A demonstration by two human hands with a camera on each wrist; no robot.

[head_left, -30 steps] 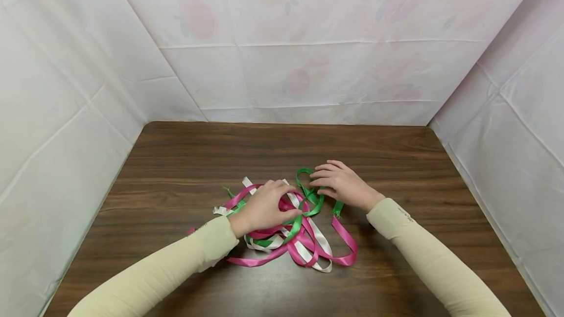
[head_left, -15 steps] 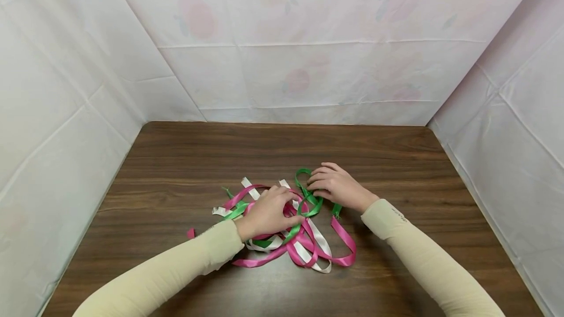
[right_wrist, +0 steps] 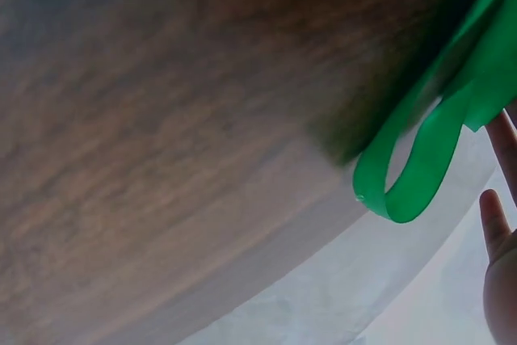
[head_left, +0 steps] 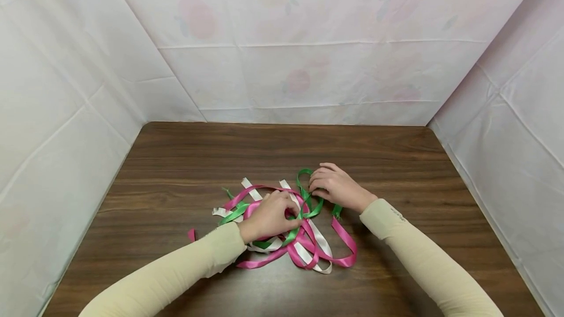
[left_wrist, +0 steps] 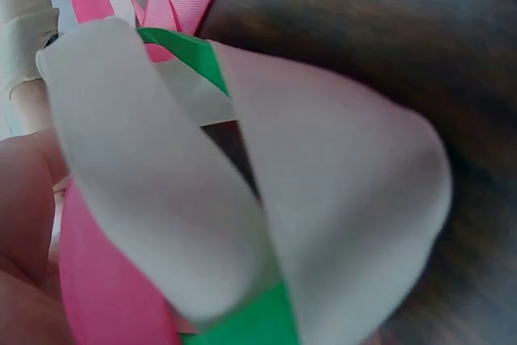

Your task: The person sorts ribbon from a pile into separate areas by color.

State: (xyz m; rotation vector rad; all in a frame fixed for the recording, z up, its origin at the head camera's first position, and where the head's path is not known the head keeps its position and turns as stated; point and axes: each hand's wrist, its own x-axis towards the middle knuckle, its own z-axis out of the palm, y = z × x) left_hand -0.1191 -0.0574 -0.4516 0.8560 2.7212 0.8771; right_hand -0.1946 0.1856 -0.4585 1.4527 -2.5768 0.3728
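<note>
A tangled pile of pink, white and green ribbons lies on the dark wood table (head_left: 176,160). My left hand (head_left: 270,216) reaches into the middle of the pile, thumb and fingertips drawn close together on a strand of green ribbon (head_left: 293,235). At the pile's far right, my right hand (head_left: 338,189) holds a looped stretch of green ribbon (right_wrist: 412,175) at its fingertips. White ribbon (left_wrist: 347,183) arches up close before the left wrist camera, with pink ribbon (left_wrist: 113,280) beneath it. My left palm and sleeve cover part of the pile.
A pink ribbon loop (head_left: 350,253) extends right of the pile, and a pink ribbon end (head_left: 191,235) pokes out at the left. White ribbon ends (head_left: 246,183) point toward the back. Pale patterned cloth (head_left: 299,77) surrounds the table's back and sides.
My left hand has moved slightly down and right, its fingers closing toward the thumb. The right hand has shifted slightly left, with its fingers drawn in on the green ribbon.
</note>
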